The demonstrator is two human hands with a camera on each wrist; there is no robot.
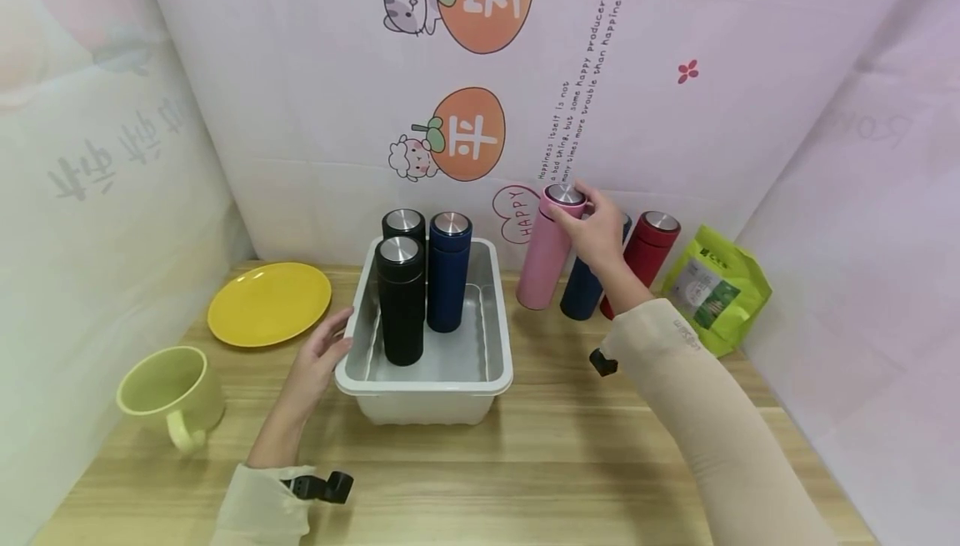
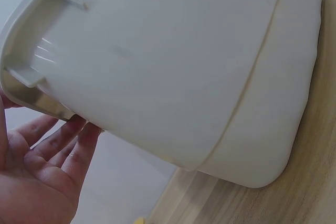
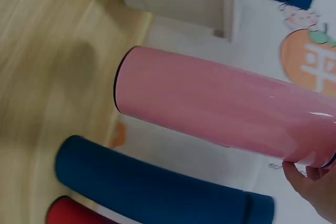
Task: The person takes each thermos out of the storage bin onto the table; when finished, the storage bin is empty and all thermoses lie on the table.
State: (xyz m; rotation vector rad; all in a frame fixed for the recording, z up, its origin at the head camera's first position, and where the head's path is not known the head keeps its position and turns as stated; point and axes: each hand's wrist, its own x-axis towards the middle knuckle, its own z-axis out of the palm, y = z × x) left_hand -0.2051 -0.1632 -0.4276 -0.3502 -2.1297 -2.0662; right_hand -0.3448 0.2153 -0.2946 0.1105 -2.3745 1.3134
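Observation:
My right hand (image 1: 597, 233) holds a pink thermos bottle (image 1: 547, 254) near its steel-topped lid, thumb on one side and fingers on the other. Its base looks slightly raised off the table in the right wrist view. Just right of it stand a blue thermos (image 1: 581, 289) and a red thermos (image 1: 649, 250), partly behind my hand and forearm. My left hand (image 1: 318, 354) touches the left side of a light grey plastic bin (image 1: 423, 408); in the left wrist view its fingers (image 2: 79, 153) reach up beneath the rim. Two black thermoses (image 1: 402, 304) and a dark blue thermos (image 1: 448, 279) stand inside the bin.
A yellow plate (image 1: 270, 304) lies left of the bin, with a yellow-green mug (image 1: 168, 392) nearer the front. At the right, a green bag (image 1: 716, 288) stands beside the red thermos. Printed cloth walls (image 1: 637, 129) enclose the wooden table (image 1: 465, 488) at the back and sides.

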